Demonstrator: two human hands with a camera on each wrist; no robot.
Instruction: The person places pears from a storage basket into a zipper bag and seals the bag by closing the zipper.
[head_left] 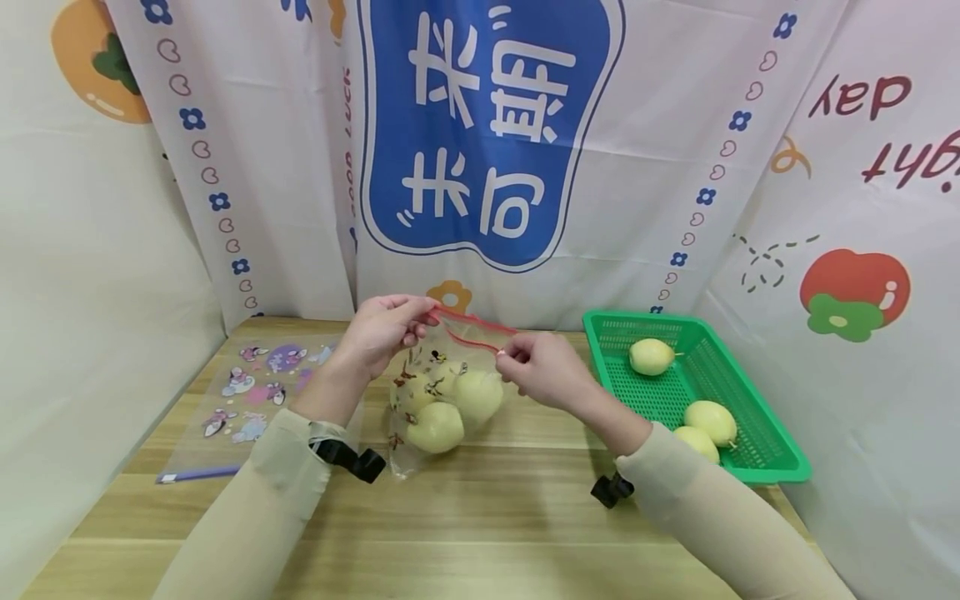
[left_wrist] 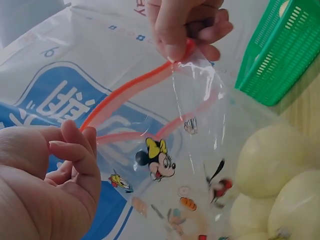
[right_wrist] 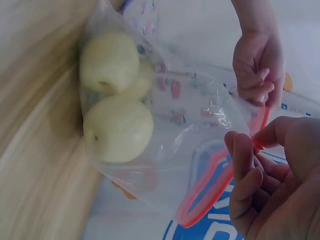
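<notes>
A clear zip bag [head_left: 420, 379] printed with cartoon figures stands on the table with several pale yellow pears [head_left: 437, 427] in its lower part. Its red zip edge [left_wrist: 125, 90] is raised, and the mouth gapes between the two strips. My left hand [head_left: 384, 329] pinches one end of that edge. At the other end, the thumb and fingers of my right hand [head_left: 546, 367] pinch the red strip near a small red piece, probably the slider [right_wrist: 257, 144]. Two pears [right_wrist: 118, 128] show plainly through the plastic in the right wrist view; others are partly hidden.
To the right is a green basket [head_left: 780, 442] with three pears, one pear [head_left: 651, 357] near its back. A flat clear bag [head_left: 217, 400] with a purple zip lies at the left of the wooden table [head_left: 465, 542]. Printed cloth [head_left: 660, 150] hangs behind and at both sides.
</notes>
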